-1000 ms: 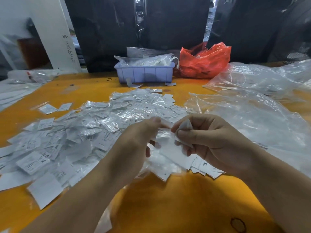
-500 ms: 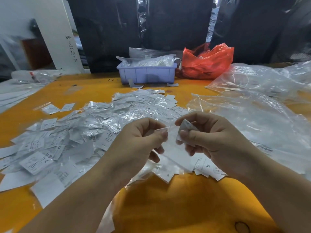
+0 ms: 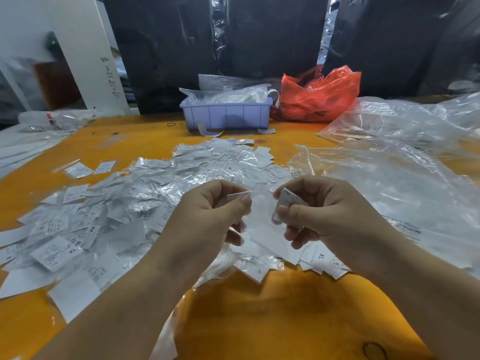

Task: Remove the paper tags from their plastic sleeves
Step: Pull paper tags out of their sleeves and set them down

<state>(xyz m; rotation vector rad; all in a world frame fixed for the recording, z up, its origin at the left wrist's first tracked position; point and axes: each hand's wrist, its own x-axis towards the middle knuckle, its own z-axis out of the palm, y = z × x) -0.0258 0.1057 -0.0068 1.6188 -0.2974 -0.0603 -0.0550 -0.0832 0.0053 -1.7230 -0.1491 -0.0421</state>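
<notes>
Both hands were raised above the orange desk (image 3: 259,320), level with each other and apart, with a narrow gap between them. The left hand (image 3: 207,219) had its grip clamped: thumb and forefinger pinched the edge of a clear plastic sleeve (image 3: 255,216), which hung down into the gap. The right hand (image 3: 327,211) likewise had its grip clamped, thumb and fingers curled on a folded white paper tag (image 3: 287,201). Whether the tag was fully clear of the sleeve could not be told.

Beneath and behind the hands, a broad heap of sleeved tags (image 3: 161,183) covered the desk from its left side to the centre. Loose white tags marked XL and XS (image 3: 59,249) lay at the heap's near left margin. A few more tags (image 3: 322,258) lay under the right wrist.

Crumpled clear plastic bags (image 3: 405,183) occupied the desk's right side, reaching close to the right hand. At the far edge stood a lilac plastic bin (image 3: 226,115) holding bagged stock, with a red plastic bag (image 3: 319,97) just beside it on the right.

Open desk surface was seen in the near centre between the forearms, and in a band between the heap and the bin.
</notes>
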